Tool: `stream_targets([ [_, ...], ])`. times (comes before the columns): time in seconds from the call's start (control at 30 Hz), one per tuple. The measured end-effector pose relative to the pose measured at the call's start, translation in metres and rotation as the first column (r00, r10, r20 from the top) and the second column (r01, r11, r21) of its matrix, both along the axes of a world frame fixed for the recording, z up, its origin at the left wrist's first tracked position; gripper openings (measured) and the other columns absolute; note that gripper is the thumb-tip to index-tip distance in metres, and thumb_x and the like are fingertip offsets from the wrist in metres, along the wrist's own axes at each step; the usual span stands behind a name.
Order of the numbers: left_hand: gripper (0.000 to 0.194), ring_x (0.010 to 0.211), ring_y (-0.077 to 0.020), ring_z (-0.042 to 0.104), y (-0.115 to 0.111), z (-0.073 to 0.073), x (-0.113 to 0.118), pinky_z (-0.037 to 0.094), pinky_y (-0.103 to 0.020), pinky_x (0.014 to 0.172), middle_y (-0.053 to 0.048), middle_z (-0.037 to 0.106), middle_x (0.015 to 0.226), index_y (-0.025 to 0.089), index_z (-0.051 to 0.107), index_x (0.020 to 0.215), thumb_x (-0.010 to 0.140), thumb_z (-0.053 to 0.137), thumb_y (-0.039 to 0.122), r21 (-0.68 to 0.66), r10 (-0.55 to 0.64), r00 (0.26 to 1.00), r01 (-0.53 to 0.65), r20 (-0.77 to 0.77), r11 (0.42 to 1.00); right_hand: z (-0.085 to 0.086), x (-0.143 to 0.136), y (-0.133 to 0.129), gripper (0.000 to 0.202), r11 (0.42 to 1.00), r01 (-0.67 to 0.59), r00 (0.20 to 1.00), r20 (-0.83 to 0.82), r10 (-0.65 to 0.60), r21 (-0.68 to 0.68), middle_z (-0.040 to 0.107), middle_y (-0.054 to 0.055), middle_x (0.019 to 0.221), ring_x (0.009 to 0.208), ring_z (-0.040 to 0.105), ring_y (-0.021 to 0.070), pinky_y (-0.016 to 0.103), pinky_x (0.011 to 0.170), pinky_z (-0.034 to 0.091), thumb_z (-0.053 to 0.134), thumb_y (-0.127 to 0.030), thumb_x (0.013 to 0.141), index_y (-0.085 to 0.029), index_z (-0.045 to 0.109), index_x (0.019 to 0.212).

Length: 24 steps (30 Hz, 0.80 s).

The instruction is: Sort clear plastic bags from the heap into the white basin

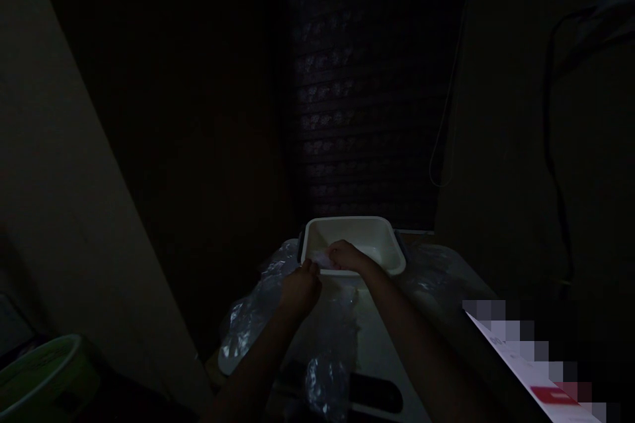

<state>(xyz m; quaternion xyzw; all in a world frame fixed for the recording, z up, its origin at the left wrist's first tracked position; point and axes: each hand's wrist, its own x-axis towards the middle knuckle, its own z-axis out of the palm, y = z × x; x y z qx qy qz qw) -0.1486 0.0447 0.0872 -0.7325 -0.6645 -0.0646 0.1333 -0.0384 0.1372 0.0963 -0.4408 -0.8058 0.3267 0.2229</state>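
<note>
A white plastic tub [354, 228] with dark side handles stands on a pale surface [380, 327]. My right hand [346, 256] reaches over its near rim, fingers closed on a pale, thin, film-like piece [321, 259]. At the tub's near left corner, my left hand [301, 287] has its fingers pinched together beside that piece. Poor light hides what lies between the left fingertips. Crumpled clear plastic [251, 320] spreads over the surface left of the tub and beneath my left arm.
More clear plastic [431, 271] lies right of the tub. A dark, textured blind [347, 112] hangs behind, with a cord loop [439, 182]. A green bucket [44, 370] is low at the left. One bright, partly pixelated screen [526, 370] juts in at lower right.
</note>
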Motion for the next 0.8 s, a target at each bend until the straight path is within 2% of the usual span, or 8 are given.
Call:
stream_targets([
  [0.3, 0.018, 0.070, -0.0151, 0.052, 0.003, 0.008, 0.002, 0.038, -0.025, 0.055, -0.005, 0.047, 0.089, 0.018, 0.040, 0.086, 0.073, 0.029, 0.025, -0.093, 0.026, 1.000, -0.026, 0.001, 0.995, -0.007, 0.001, 0.007, 0.021, 0.998, 0.005, 0.998, 0.066, -0.009, 0.059, 0.056, 0.004, 0.055, 0.050, 0.048, 0.0090, 0.016, 0.043, 0.032, 0.036, -0.015, 0.060, -0.010, 0.057, 0.062],
  [0.63, 0.019, 0.069, -0.0141, 0.051, 0.004, 0.006, 0.001, 0.037, -0.024, 0.056, -0.004, 0.046, 0.091, 0.019, 0.040, 0.087, 0.073, 0.028, 0.023, -0.046, 0.006, 0.999, -0.004, 0.041, 0.999, -0.001, 0.000, 0.007, 0.026, 0.994, 0.075, 0.995, 0.066, -0.080, 0.081, 0.058, 0.006, 0.062, 0.052, 0.050, 0.0091, 0.016, 0.045, 0.033, 0.034, -0.014, 0.062, -0.010, 0.056, 0.076],
  [0.8, 0.027, 0.078, -0.0129, 0.049, 0.009, 0.002, -0.001, 0.037, -0.023, 0.064, -0.004, 0.040, 0.104, 0.020, 0.034, 0.098, 0.071, 0.030, 0.018, -0.007, -0.021, 0.995, 0.021, 0.099, 1.000, 0.005, 0.010, 0.007, 0.025, 0.978, 0.140, 0.987, 0.056, -0.150, 0.152, 0.059, 0.004, 0.065, 0.058, 0.051, 0.0098, 0.017, 0.048, 0.033, 0.035, -0.019, 0.064, -0.014, 0.056, 0.076],
])
